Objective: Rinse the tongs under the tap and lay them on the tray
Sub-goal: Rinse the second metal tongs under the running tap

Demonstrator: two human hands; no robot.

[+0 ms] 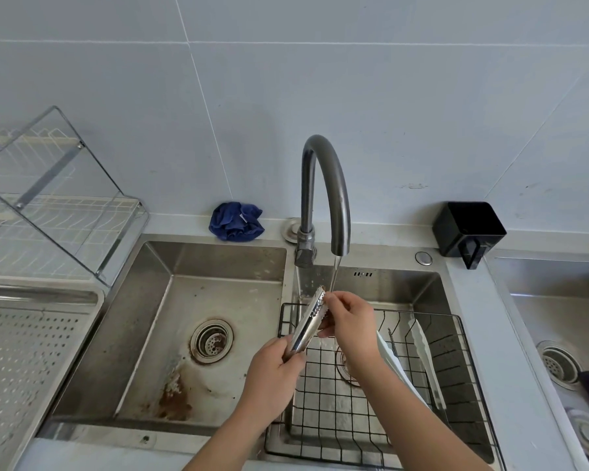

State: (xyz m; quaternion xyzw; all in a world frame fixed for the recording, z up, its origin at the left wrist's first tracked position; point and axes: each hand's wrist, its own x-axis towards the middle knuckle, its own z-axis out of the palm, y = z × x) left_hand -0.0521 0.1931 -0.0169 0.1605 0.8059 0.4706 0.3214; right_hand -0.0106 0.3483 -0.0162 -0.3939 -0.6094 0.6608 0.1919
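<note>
Pale grey wall tiles back a brushed-steel double sink (218,263), its left basin rust-stained around the round drain. At twelve o'clock the curved dark tap (327,185) runs a thin stream onto the scalloped tips of shiny metal tongs (308,322), held slanted above a black wire basket (463,334) in the right basin. The left hand (272,379) is wrapped tight around the handle end; the right hand (349,326) pinches the toothed tips, and the perforated steel tray (24,351) lies at nine o'clock.

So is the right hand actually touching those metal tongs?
Touching. The head view shows the right hand's fingers pinching the toothed tip of the metal tongs beside the water stream.
</note>
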